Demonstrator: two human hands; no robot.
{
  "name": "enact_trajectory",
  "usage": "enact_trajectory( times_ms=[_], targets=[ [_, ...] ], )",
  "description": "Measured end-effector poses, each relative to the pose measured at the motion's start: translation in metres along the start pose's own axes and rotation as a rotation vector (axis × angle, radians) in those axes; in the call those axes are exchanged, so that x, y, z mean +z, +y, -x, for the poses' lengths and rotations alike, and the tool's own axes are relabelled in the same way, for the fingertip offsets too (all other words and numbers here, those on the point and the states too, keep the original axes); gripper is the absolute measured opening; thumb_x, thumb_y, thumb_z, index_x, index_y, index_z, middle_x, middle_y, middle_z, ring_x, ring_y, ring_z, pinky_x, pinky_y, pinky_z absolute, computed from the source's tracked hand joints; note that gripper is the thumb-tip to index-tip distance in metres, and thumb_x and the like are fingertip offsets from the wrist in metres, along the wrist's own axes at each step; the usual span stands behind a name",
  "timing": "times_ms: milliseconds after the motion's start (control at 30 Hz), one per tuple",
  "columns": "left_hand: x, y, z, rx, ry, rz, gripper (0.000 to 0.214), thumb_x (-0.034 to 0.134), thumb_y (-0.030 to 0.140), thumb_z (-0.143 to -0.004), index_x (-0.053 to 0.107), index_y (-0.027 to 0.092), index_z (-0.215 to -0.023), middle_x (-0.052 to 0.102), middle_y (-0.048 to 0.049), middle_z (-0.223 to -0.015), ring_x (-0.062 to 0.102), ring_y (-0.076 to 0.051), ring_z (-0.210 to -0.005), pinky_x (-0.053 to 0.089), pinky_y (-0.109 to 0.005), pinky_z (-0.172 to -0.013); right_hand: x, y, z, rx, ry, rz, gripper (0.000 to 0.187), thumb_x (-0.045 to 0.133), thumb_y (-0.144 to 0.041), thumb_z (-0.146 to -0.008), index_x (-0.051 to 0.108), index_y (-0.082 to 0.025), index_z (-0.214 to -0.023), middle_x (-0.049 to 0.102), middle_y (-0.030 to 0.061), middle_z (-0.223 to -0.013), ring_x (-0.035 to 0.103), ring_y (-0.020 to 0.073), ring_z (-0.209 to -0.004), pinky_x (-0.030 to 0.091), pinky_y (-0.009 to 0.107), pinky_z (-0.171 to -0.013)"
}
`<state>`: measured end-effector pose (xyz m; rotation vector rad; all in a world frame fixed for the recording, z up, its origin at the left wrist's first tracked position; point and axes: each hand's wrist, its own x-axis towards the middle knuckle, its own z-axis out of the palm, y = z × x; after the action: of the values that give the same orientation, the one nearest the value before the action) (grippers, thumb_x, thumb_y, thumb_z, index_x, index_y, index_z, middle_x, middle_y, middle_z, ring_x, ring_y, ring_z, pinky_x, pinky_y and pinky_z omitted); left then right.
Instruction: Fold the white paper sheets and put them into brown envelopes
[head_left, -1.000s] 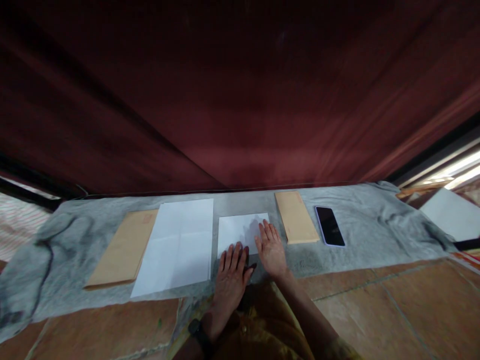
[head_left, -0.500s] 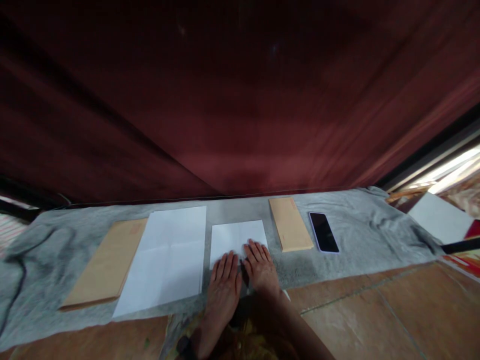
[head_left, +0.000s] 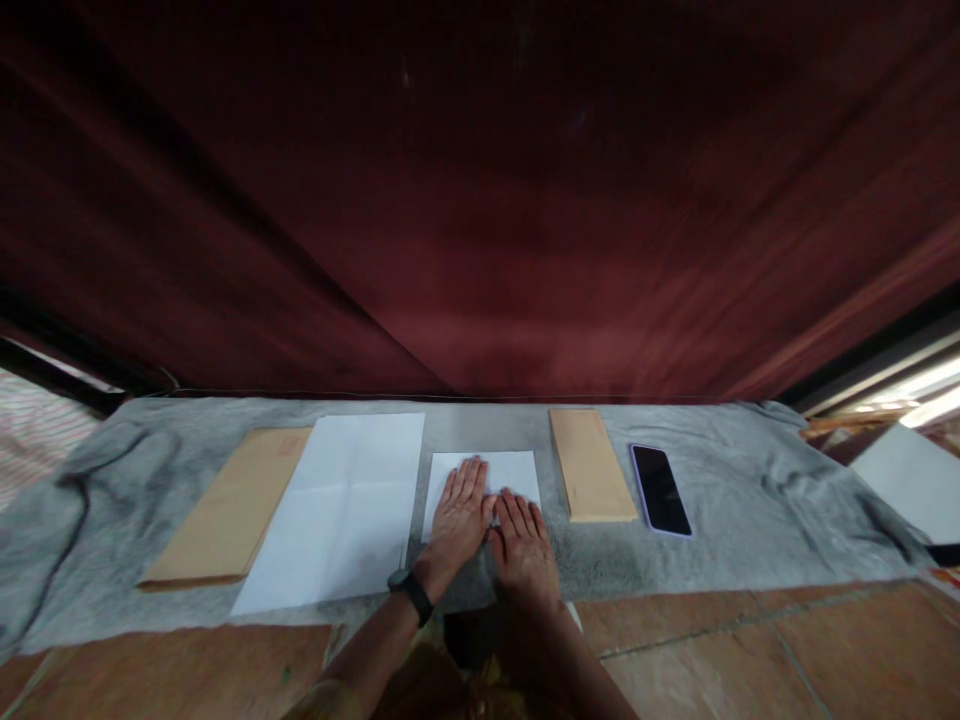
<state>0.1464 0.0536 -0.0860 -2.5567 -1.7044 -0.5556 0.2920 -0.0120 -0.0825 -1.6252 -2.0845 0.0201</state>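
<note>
Although uneven, hands (head_left: 460, 512) palm-down, fingers (head_left: 466, 482) on white paper (head_left: 516, 471).

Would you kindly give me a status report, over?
Left hand and right hand palm-down on small white paper. Paper lying on grey cloth. Nothing else visible on it; narrow brown envelopes and smartphone apart, rightward.

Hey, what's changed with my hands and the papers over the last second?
Your left hand slid forward over the small white paper, fingertips now near its far edge. Your right hand drew back toward you. The larger white paper, brown envelopes and phone stayed put.
</note>
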Motion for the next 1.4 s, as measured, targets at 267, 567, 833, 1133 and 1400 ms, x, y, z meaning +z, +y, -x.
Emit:
enact_trajectory(
  times_ms=[267, 567, 833, 1133, 1400],
  targets=[
    [-0.001, -0.003, 0.012, -0.074, 0.049, -0.011, 0.056, 0.037, 0.034, -0.102, 0.038, 0.008, -0.152, 0.043, -0.0171, -0.157, 0.031, -0.028, -0.151, 0.033, -0.049, -0.121, 0.006, 0.002, 0.002, 0.004, 0.025, 0.009, 0.044, 0.041, -0.027, -0.103, 0.055, -0.016, -0.144, 0.051, 0.0102, -0.151, 0.045, 0.0259, -0.142, 0.029, 0.046, -0.12],
    [-0.015, 0.0, 0.037, 0.009, 0.016, 0.022, 0.049, 0.04, 0.028, -0.102, 0.043, 0.02, -0.151, 0.043, -0.0092, -0.159, 0.028, -0.027, -0.152, 0.038, -0.05, -0.119, -0.003, 0.007, -0.01, 0.081, -0.046, -0.028, 0.041, 0.04, -0.018, -0.101, 0.061, -0.02, -0.137, 0.061, 0.0075, -0.143, 0.056, 0.023, -0.131, 0.038, 0.042, -0.113],
    [-0.023, 0.007, 0.048, 0.113, -0.034, 0.007, 0.044, 0.042, 0.025, -0.101, 0.052, 0.018, -0.144, 0.05, -0.0086, -0.154, 0.038, -0.027, -0.147, 0.035, -0.052, -0.12, 0.003, 0.014, -0.055, -0.016, -0.146, -0.026, 0.042, 0.042, -0.015, -0.099, 0.06, -0.017, -0.137, 0.059, 0.0095, -0.144, 0.053, 0.0221, -0.133, 0.041, 0.039, -0.112],
    [-0.03, 0.01, 0.045, 0.09, -0.041, 0.05, 0.042, 0.045, 0.03, -0.101, 0.055, 0.019, -0.14, 0.053, -0.0069, -0.151, 0.043, -0.027, -0.144, 0.038, -0.052, -0.119, 0.014, 0.034, -0.064, 0.026, -0.028, 0.053, 0.044, 0.044, -0.027, -0.102, 0.054, -0.016, -0.144, 0.053, 0.0115, -0.15, 0.047, 0.0266, -0.138, 0.035, 0.045, -0.115],
    [-0.029, 0.01, 0.045, 0.083, -0.032, 0.048, 0.043, 0.045, 0.03, -0.101, 0.053, 0.019, -0.142, 0.052, -0.0073, -0.152, 0.044, -0.027, -0.144, 0.038, -0.052, -0.119, 0.001, 0.043, -0.025, 0.17, 0.02, 0.065, 0.046, 0.042, -0.022, -0.1, 0.05, -0.011, -0.144, 0.056, 0.017, -0.145, 0.054, 0.0291, -0.129, 0.044, 0.046, -0.105]
  ],
)
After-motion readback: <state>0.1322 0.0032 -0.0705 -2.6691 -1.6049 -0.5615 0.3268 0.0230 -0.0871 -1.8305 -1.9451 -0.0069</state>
